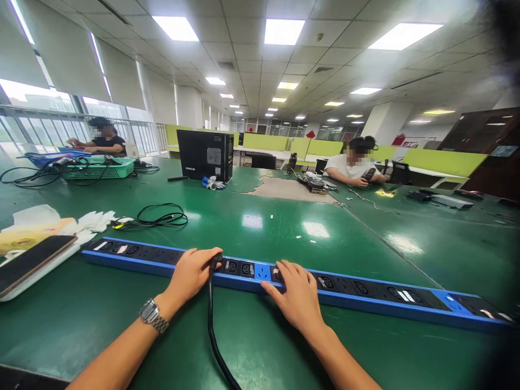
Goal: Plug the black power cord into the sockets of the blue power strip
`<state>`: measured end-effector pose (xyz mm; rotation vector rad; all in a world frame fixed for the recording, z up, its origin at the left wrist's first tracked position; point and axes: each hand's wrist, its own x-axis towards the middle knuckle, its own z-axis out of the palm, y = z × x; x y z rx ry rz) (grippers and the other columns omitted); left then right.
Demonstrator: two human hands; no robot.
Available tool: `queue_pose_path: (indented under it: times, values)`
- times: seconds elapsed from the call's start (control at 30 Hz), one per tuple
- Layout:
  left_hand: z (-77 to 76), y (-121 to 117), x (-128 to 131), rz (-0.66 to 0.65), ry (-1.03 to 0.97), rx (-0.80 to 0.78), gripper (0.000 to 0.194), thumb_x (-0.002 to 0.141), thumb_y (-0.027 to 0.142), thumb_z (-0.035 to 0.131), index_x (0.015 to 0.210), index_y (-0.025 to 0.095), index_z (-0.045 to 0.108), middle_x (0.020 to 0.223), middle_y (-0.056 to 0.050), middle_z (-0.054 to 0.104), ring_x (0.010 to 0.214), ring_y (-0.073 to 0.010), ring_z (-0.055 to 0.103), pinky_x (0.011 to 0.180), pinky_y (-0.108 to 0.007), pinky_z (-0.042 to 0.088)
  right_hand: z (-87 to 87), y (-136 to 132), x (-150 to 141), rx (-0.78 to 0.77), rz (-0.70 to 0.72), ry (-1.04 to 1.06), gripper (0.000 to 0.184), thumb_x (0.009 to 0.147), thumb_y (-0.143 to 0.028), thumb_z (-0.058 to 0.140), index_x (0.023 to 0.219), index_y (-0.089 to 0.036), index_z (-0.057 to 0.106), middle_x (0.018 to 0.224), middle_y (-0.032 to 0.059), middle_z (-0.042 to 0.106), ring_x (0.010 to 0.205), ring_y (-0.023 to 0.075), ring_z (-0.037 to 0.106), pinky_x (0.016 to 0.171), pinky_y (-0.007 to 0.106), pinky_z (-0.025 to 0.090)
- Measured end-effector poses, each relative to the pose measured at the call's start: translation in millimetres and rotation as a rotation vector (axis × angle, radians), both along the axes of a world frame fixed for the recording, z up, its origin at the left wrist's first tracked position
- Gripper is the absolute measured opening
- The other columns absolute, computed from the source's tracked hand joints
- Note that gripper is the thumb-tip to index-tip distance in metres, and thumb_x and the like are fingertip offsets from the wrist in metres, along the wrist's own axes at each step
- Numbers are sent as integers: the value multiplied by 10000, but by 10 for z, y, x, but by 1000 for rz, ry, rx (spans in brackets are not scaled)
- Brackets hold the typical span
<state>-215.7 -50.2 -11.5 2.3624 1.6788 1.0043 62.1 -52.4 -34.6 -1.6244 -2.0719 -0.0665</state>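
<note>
A long blue-and-black power strip (351, 290) lies across the green table in front of me. My left hand (195, 273), with a metal watch on its wrist, pinches a black plug (215, 262) at the strip's sockets. Whether the plug is fully seated cannot be made out. From it a thick black cable (212, 330) runs down toward me. My right hand (296, 290) grips the strip right of the blue socket, its thumb at the near edge and its fingers over the top.
Left of the strip are a phone (36, 262), crumpled white gloves (95, 221) and a coiled black cable (162, 218). Farther back stand a black computer case (205, 156) and a green basket (101, 169). Two people sit across the table, one left, one right.
</note>
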Motion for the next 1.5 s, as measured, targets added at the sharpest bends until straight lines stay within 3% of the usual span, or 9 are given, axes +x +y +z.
queue_pose_path:
  times: [0.2, 0.37, 0.6, 0.73, 0.9, 1.0, 1.3, 1.4, 1.5]
  values:
    - [-39, -30, -67, -24, 73, -19, 377, 888, 399, 533, 1242, 290, 607, 1227, -49, 683, 1219, -273, 567, 1027, -458, 418, 34, -19, -31, -6, 9, 47, 533, 845, -573, 531, 1224, -206, 607, 1301, 116, 607, 1225, 337, 490, 1033, 551, 320]
    - [-160, -81, -106, 130, 191, 13, 899, 753, 434, 697, 1492, 205, 240, 1365, -150, 569, 1300, -314, 482, 1095, -538, 308, 143, -8, -537, 19, 218, 142, 493, 829, -454, 610, 1246, -192, 581, 1279, 106, 621, 1182, 307, 507, 1028, 499, 351]
    - [-176, -79, -93, 165, 262, 8, 639, 770, 203, 595, 1382, 162, 416, 1344, -151, 582, 1247, -286, 532, 1067, -476, 358, 438, 136, -1413, 119, 459, 278, 263, 892, -277, 524, 1129, -221, 625, 1032, 48, 716, 971, 221, 603, 936, 392, 410]
    - [-241, -50, -144, 153, 262, 51, 700, 757, 390, 686, 1370, 181, 421, 1373, -156, 558, 1262, -304, 517, 1065, -493, 355, 494, 100, -955, 285, 312, 479, 320, 920, -378, 499, 1158, -194, 610, 1096, 87, 695, 1014, 222, 604, 930, 376, 433]
    - [-304, -19, -183, 152, 255, 53, 805, 754, 515, 692, 1413, 193, 362, 1383, -144, 553, 1279, -286, 507, 1079, -482, 342, 127, 93, 392, 100, 94, 507, 391, 863, -502, 537, 1066, -187, 650, 993, 98, 722, 880, 237, 668, 825, 373, 515]
    - [-288, -20, -160, 167, 265, 30, 803, 750, 534, 688, 1403, 179, 383, 1391, -142, 546, 1290, -288, 496, 1086, -487, 339, 5, 119, 927, 22, 51, 463, 405, 843, -526, 547, 1052, -196, 656, 923, 79, 726, 801, 223, 677, 770, 347, 530]
    - [-239, -57, -132, 140, 212, 49, 719, 796, 568, 602, 1384, 187, 437, 1378, -132, 561, 1292, -323, 491, 1078, -536, 343, 33, 167, 924, 9, 178, 257, 346, 880, -472, 525, 1101, -233, 642, 1051, 78, 714, 971, 236, 655, 888, 416, 508]
    - [-156, -116, 212, 34, 135, 121, 523, 863, 460, 564, 1317, 208, 508, 1317, -114, 611, 1238, -301, 533, 1064, -530, 357, -85, 142, 959, 70, 105, 182, 458, 874, -515, 527, 1219, -220, 584, 1153, 99, 690, 1074, 258, 630, 1047, 524, 381]
    - [-59, -144, 887, -160, 75, 151, 408, 875, 327, 574, 1266, 214, 550, 1263, -92, 640, 1179, -262, 557, 1042, -478, 393, -199, 93, 1014, 127, -34, 87, 719, 789, -592, 601, 1339, -147, 477, 1267, 165, 626, 1192, 306, 566, 1100, 581, 278]
